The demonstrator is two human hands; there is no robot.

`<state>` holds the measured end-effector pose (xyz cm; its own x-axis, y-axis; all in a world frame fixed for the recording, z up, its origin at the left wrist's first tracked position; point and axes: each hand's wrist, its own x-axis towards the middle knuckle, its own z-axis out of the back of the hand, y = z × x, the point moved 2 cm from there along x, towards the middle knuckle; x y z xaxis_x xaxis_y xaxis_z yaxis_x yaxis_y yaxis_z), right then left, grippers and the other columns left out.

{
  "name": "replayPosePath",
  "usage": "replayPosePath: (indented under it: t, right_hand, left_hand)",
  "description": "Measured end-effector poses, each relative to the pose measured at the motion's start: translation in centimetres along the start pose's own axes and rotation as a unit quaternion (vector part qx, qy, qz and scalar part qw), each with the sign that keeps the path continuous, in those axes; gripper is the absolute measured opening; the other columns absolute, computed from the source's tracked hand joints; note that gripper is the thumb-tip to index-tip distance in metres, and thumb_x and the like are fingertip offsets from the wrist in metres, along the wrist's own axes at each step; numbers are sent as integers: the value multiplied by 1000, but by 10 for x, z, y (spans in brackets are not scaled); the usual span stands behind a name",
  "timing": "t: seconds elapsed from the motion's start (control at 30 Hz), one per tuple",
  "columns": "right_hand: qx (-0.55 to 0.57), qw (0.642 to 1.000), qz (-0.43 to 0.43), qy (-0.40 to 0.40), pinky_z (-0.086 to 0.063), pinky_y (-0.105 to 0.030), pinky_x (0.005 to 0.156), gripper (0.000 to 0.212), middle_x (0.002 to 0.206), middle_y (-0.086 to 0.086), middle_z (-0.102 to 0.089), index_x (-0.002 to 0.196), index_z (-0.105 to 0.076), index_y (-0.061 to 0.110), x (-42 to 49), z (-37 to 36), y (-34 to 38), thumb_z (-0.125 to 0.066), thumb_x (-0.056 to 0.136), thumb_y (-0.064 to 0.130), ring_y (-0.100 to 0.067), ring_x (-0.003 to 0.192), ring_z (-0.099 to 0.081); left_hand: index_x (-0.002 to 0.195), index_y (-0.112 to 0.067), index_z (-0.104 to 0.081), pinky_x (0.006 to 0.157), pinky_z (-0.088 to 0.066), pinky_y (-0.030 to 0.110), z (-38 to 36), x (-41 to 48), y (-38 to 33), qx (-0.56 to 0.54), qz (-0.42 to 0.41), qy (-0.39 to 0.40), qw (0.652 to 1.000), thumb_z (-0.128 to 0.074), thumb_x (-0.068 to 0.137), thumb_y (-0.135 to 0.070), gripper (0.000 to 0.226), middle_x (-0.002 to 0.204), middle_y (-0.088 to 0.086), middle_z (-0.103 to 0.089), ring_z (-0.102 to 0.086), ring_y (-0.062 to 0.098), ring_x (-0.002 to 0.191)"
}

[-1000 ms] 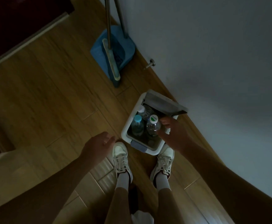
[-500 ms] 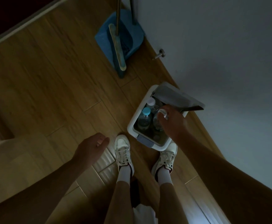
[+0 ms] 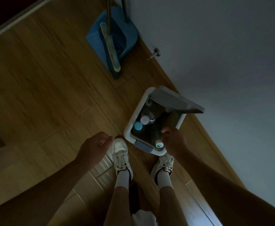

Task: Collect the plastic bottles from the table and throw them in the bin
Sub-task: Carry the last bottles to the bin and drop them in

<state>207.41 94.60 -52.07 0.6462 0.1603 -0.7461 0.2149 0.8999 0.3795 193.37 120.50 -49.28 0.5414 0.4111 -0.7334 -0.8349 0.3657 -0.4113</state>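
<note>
A small white plastic pedal bin [image 3: 128,128] stands on the wooden plank floor [image 3: 43,88] against the pale wall [image 3: 223,54], its grey lid [image 3: 174,100] tipped up. Inside stand clear plastic bottles, seen from above: one with a light blue cap [image 3: 138,126], one with a white cap [image 3: 145,119]. A third clear bottle, with a white-and-green cap [image 3: 159,144], sits at the bin's near edge, right beside the right hand [image 3: 174,142]. The dim light and the hand's angle hide whether that grip is clamped on the bottle or already apart; I cannot tell. The left hand [image 3: 96,145] hangs loosely curled and holds nothing, above the floor near the left white trainer [image 3: 121,154]. A blue plastic dustpan with a long-handled broom [image 3: 112,41] leans further along the wall.

These bottles look empty, so they are probably very light, thin-walled and easily crushed, with smooth sides that can slip. The firmest place to hold one is likely the neck just under the cap, or around the middle with gentle pressure. Once dropped in, a bottle may bounce or stand proud among the others.
</note>
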Motion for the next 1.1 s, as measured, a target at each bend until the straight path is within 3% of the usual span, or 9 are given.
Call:
replayPosePath:
  t: [0.13, 0.27, 0.33, 0.53, 0.6, 0.7, 0.93, 1.03, 1.1]
  right_hand:
    - [44, 998, 32, -7, -50, -18, 65, 34, 115, -2, -68, 128, -57, 23, 3, -18, 9, -61, 94, 23, -10, 87, -65]
    - [82, 993, 83, -24, -54, -26, 88, 38, 125, -1, -65, 129, -57, 20, -4, -9, 27, -64, 92, 20, -12, 113, -61]
    - [56, 992, 109, -14, -55, -32, 93, 37, 122, 1, -65, 127, -58, 21, -2, 0, 35, -65, 91, 23, -13, 112, -62]
    - [-177, 974, 46, 131, -57, -34, 83, 43, 97, 2, -61, 112, -59, 19, 18, 3, 27, -78, 79, 39, -19, 93, -64]
    - [-201, 970, 50, 125, -58, -35, 81, 41, 95, 2, -62, 112, -60, 19, 18, -5, 21, -75, 80, 42, -18, 90, -64]
    - [-235, 966, 85, 71, -56, -36, 79, 41, 93, 4, -66, 105, -60, 25, 21, -15, 13, -68, 79, 55, -17, 89, -64]
    - [-204, 975, 81, 30, -48, -29, 68, 29, 85, 8, -63, 98, -60, 26, 19, -24, 14, -70, 79, 46, -13, 80, -61]
    - [-97, 988, 110, 39, -54, -26, 75, 27, 92, 12, -66, 105, -61, 25, 7, -13, 28, -70, 84, 41, -8, 86, -64]
    - [-25, 989, 147, 3, -55, -23, 81, 23, 95, 16, -62, 111, -63, 24, -10, 4, 43, -67, 89, 33, -1, 89, -62]
  left_hand:
    - [100, -21, -69, 72, -47, 28, -12, 6, -1, 2, -1, 3, 1000, -58, 97, -41, 23, 89, -9, -68, -60, 1, 81]
    - [101, -20, -69, 77, -50, 32, -16, 1, 0, 19, 12, 10, 1000, -57, 98, -41, 25, 89, -8, -69, -65, 13, 86]
    - [101, -20, -69, 76, -50, 31, -14, 0, -1, 28, 19, 9, 999, -57, 98, -42, 25, 86, -9, -67, -65, 14, 86]
    - [101, -19, -70, 72, -46, 28, -10, 4, -12, 15, 22, -5, 1000, -57, 98, -41, 26, 84, -17, -63, -59, 2, 79]
    - [101, -20, -70, 72, -45, 28, -11, 7, -13, 13, 20, -11, 1000, -57, 98, -41, 25, 83, -17, -63, -56, -4, 78]
    - [100, -19, -70, 80, -51, 33, -15, 13, -10, 4, 18, -7, 1000, -58, 97, -41, 25, 87, -13, -66, -60, 2, 82]
    - [102, -18, -70, 80, -51, 32, -17, 8, 5, 24, 32, 0, 999, -57, 98, -42, 27, 91, -7, -69, -63, 10, 83]
    - [101, -19, -69, 73, -46, 29, -14, 2, 6, 27, 33, 0, 999, -57, 98, -42, 26, 84, -15, -64, -58, 1, 78]
    - [103, -20, -69, 77, -50, 31, -9, -1, 5, 23, 38, 4, 999, -56, 98, -43, 27, 88, -12, -66, -61, 7, 82]
